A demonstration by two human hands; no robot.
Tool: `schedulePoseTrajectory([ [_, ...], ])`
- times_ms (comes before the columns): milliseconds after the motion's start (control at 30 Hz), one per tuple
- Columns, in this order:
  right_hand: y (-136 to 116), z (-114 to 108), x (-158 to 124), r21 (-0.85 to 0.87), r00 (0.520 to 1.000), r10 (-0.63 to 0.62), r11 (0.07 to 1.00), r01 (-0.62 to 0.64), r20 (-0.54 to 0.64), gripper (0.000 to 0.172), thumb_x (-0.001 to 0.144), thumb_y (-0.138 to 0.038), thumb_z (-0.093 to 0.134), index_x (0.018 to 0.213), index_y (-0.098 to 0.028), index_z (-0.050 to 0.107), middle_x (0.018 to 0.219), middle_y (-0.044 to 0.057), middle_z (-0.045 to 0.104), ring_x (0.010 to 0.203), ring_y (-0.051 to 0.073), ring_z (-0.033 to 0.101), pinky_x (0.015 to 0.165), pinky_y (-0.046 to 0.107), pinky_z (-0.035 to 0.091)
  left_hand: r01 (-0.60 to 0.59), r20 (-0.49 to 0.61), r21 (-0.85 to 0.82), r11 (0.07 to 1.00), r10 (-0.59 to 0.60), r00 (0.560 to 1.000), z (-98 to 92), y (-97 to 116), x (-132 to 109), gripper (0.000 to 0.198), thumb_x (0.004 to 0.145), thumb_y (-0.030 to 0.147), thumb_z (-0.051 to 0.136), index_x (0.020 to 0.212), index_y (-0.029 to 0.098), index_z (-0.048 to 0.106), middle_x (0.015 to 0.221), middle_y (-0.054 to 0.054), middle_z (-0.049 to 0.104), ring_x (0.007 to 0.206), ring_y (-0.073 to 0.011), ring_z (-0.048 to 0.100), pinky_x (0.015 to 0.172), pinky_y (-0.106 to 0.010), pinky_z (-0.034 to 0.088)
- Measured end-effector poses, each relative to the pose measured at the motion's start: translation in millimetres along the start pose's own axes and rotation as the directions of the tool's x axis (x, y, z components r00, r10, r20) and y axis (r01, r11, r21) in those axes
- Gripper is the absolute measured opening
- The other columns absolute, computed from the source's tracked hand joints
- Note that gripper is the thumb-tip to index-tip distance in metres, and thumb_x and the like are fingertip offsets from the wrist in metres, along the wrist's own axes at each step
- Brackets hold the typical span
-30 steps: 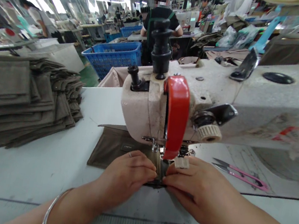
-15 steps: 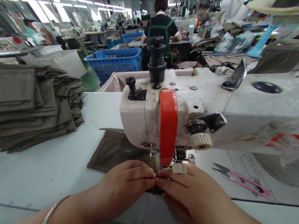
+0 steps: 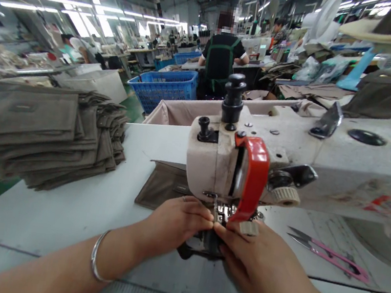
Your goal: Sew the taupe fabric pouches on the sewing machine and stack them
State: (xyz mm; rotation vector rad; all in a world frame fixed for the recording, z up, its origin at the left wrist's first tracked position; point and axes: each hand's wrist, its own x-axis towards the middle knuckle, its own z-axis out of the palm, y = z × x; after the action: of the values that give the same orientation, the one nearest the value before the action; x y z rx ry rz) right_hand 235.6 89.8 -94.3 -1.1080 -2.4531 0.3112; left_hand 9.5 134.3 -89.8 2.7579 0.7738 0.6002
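My left hand and my right hand meet fingertip to fingertip just below the needle area of a cream sewing machine with a red guard. Both hands have closed fingers pressing on a dark strap piece under the presser foot. A brown fabric piece lies flat behind my left hand, running under the machine head. A silver bangle sits on my left wrist.
A tall stack of grey-brown fabric pieces stands on the white table at the left. Pink thread snips lie at the right. Blue crates and a person in black at another station are behind.
The view has shifted left and back, so the machine sits further right in the picture. My hands stay pinched together under the needle, with more of the dark strap showing below them.
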Motion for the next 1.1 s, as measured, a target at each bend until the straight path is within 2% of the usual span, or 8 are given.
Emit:
schedulePoseTrajectory([
  [100, 2, 3, 0, -0.026, 1.0, 0.03, 0.999, -0.03, 0.0, 0.031, 0.089, -0.017, 0.046, 0.115, -0.017, 0.063, 0.107, 0.013, 0.065, 0.099, 0.028, 0.06, 0.084, 0.048, 0.052, 0.001, -0.033, 0.023, 1.0, 0.0, 0.999, 1.1, -6, 4, 0.019, 0.096, 0.021, 0.051, 0.1, 0.022, 0.07, 0.102, 0.001, 0.072, 0.097, -0.0125, 0.065, 0.093, -0.028, 0.05],
  [233, 2, 3, -1, -0.03, 1.0, 0.027, 0.999, -0.026, 0.016, 0.033, 0.088, -0.017, 0.048, 0.117, -0.018, 0.062, 0.111, 0.012, 0.064, 0.097, 0.029, 0.06, 0.082, 0.048, 0.052, 0.035, -0.084, 0.02, 0.999, -0.034, 0.996, 5.5, -16, 7, 0.017, 0.094, 0.022, 0.054, 0.098, 0.022, 0.071, 0.101, 0.001, 0.073, 0.099, -0.0137, 0.065, 0.094, -0.029, 0.05],
  [367, 3, 2, -1, -0.015, 1.0, 0.022, 1.0, -0.021, 0.021, 0.033, 0.088, -0.018, 0.048, 0.118, -0.018, 0.062, 0.107, 0.011, 0.065, 0.098, 0.029, 0.059, 0.082, 0.049, 0.052, 0.068, -0.097, 0.039, 0.997, -0.064, 0.993, 10.8, -26, 9, 0.019, 0.094, 0.025, 0.053, 0.099, 0.023, 0.071, 0.106, -0.002, 0.071, 0.102, -0.0171, 0.064, 0.092, -0.033, 0.052],
  [633, 2, 0, 3, -0.04, 0.999, 0.046, 0.998, -0.045, 0.025, 0.031, 0.089, -0.02, 0.047, 0.114, -0.02, 0.065, 0.102, 0.011, 0.066, 0.09, 0.028, 0.061, 0.077, 0.048, 0.052, 0.107, -0.092, 0.072, 0.992, -0.1, 0.991, 12.5, -30, 9, 0.017, 0.092, 0.024, 0.056, 0.095, 0.022, 0.073, 0.098, -0.003, 0.073, 0.094, -0.0192, 0.066, 0.083, -0.034, 0.055],
  [800, 2, -1, 1, -0.025, 0.997, 0.058, 0.998, -0.057, 0.043, 0.031, 0.09, -0.02, 0.048, 0.115, -0.021, 0.065, 0.099, 0.01, 0.066, 0.094, 0.027, 0.06, 0.081, 0.045, 0.051, 0.138, -0.063, 0.101, 0.985, -0.132, 0.989, 0.9, -13, 14, 0.016, 0.09, 0.019, 0.057, 0.096, 0.021, 0.071, 0.098, -0.003, 0.073, 0.095, -0.0208, 0.066, 0.085, -0.036, 0.054],
  [1000, 4, -3, 2, -0.016, 0.994, 0.073, 0.997, -0.072, 0.085, 0.029, 0.089, -0.02, 0.049, 0.113, -0.023, 0.066, 0.097, 0.009, 0.065, 0.093, 0.027, 0.06, 0.081, 0.044, 0.05, 0.149, 0.164, 0.217, 0.965, -0.186, 0.969, -15.3, 26, 20, 0.017, 0.09, 0.015, 0.053, 0.101, 0.015, 0.066, 0.102, -0.006, 0.07, 0.1, -0.022, 0.064, 0.092, -0.038, 0.05],
  [1100, 5, -3, 1, 0.007, 0.996, 0.048, 0.999, -0.049, 0.075, 0.031, 0.089, -0.02, 0.049, 0.116, -0.023, 0.064, 0.1, 0.009, 0.064, 0.095, 0.026, 0.06, 0.084, 0.044, 0.049, 0.097, 0.183, 0.246, 0.964, -0.145, 0.972, -17.8, 28, 21, 0.019, 0.091, 0.014, 0.052, 0.103, 0.015, 0.067, 0.104, -0.007, 0.07, 0.099, -0.0208, 0.064, 0.092, -0.035, 0.049],
])
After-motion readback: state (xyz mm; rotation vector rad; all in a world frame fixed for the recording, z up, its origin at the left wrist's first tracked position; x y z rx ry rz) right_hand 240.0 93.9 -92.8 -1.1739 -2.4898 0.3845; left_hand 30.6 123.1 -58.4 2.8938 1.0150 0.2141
